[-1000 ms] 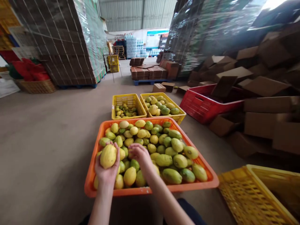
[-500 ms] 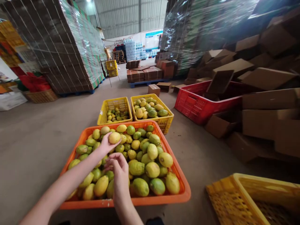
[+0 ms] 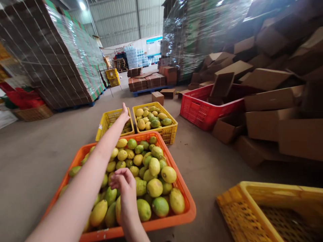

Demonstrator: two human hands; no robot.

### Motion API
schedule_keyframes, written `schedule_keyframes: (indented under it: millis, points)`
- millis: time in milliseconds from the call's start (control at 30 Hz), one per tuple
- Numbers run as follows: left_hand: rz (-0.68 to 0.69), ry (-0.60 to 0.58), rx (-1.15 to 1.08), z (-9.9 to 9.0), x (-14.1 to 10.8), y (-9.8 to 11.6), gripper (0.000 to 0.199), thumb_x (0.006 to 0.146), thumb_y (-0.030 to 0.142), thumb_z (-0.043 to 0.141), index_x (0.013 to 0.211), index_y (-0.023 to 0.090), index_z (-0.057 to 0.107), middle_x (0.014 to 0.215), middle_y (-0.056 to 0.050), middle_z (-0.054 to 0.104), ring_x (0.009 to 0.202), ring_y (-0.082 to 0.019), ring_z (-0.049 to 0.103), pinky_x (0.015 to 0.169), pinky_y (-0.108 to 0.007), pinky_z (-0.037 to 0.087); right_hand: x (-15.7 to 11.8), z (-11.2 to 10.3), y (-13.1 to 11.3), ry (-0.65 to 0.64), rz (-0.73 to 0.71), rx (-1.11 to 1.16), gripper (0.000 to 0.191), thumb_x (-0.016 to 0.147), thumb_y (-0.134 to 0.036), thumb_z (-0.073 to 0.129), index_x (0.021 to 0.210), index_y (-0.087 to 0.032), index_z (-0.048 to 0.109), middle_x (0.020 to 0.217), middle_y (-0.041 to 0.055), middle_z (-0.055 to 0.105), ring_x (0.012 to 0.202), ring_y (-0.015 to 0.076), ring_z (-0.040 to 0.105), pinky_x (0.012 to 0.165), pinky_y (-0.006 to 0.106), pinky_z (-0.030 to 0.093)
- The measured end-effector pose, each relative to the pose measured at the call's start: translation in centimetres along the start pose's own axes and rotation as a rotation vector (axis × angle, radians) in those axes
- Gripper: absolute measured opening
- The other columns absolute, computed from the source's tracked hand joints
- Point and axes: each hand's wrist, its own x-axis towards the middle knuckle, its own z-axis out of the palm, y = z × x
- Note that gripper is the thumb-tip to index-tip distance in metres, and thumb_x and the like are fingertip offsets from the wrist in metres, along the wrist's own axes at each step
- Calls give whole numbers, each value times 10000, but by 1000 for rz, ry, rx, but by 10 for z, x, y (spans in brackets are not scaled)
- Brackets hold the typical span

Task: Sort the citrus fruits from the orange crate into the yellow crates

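The left hand is stretched far forward over the small yellow plastic crate on the far left, fingers spread flat with nothing in them; this crate holds only a shallow layer of small yellow-green fruit. The right hand hovers loosely curled over the big orange plastic crate in the near centre, touching the heap of yellow and green lemon-like fruit but gripping none that I can see. Judging by levels, much is left: the orange crate is heaped full, the second yellow plastic crate just right of the first is roughly filled, and the near-right yellow crate looks empty.
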Motion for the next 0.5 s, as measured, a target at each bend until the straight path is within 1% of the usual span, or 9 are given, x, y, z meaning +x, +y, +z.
schedule_keyframes:
  millis: [67, 133, 167, 200, 267, 367, 433, 467, 500]
  points:
    - [22, 21, 88, -20, -25, -12, 519, 965, 385, 504, 1463, 238, 489, 1682, -77, 300, 1575, -275, 177, 1249, -458, 228, 2, -1, 2, -4, 1, -9, 105, 580, -241, 597, 676, -206, 619, 605, -23, 673, 492, 99, 544, 517, 220, 402]
    - [35, -7, 160, -58, -61, -34, 357, 895, 296, 587, 1241, 246, 655, 1609, -64, 442, 1539, -266, 288, 1260, -431, 197, 8, -1, 8, -2, 1, -10, 86, 581, -250, 601, 661, -226, 619, 591, -26, 666, 467, 104, 537, 506, 233, 403]
    - [48, -23, 216, -84, -79, -48, 289, 839, 287, 639, 1118, 243, 696, 1549, -67, 519, 1512, -276, 346, 1260, -430, 203, 11, 0, 12, 6, -3, -9, 73, 582, -257, 609, 652, -238, 618, 578, -27, 661, 448, 108, 525, 491, 240, 395]
    - [84, -46, 380, -115, -98, -63, 263, 788, 329, 672, 1037, 252, 705, 1474, -63, 592, 1478, -284, 405, 1249, -429, 243, 16, 0, 16, 15, -10, -9, 60, 583, -265, 624, 641, -252, 617, 564, -27, 655, 427, 113, 510, 473, 248, 383]
    - [177, -35, 586, -184, -130, -97, 379, 725, 477, 672, 1029, 252, 701, 1354, -84, 672, 1415, -317, 485, 1237, -441, 283, 24, 1, 23, 31, -18, -25, 52, 587, -287, 658, 618, -282, 617, 549, -25, 653, 405, 131, 491, 445, 268, 366]
    - [195, 186, 769, -287, -165, -146, 504, 625, 604, 636, 981, 249, 672, 1262, -122, 699, 1347, -381, 543, 1214, -503, 326, 32, 6, 30, 27, 5, -82, 59, 589, -295, 677, 588, -310, 620, 579, -14, 671, 438, 159, 521, 446, 299, 385]
    - [102, 305, 888, -333, -183, -170, 477, 565, 602, 632, 888, 252, 642, 1147, -152, 723, 1295, -434, 570, 1190, -555, 349, 33, 13, 32, 13, 25, -129, 40, 595, -288, 663, 593, -303, 625, 597, -9, 678, 465, 155, 546, 467, 297, 409]
    - [56, 317, 931, -347, -192, -178, 445, 571, 596, 625, 859, 256, 626, 1108, -155, 729, 1263, -443, 591, 1177, -570, 362, 32, 16, 32, 9, 34, -148, 29, 597, -286, 653, 600, -291, 625, 597, -11, 677, 470, 146, 550, 477, 286, 415]
    - [35, 285, 958, -354, -200, -184, 400, 597, 568, 620, 849, 258, 617, 1099, -151, 731, 1250, -432, 603, 1179, -559, 364, 32, 19, 32, 10, 39, -173, 24, 599, -287, 643, 611, -275, 625, 594, -13, 677, 471, 137, 554, 485, 274, 420]
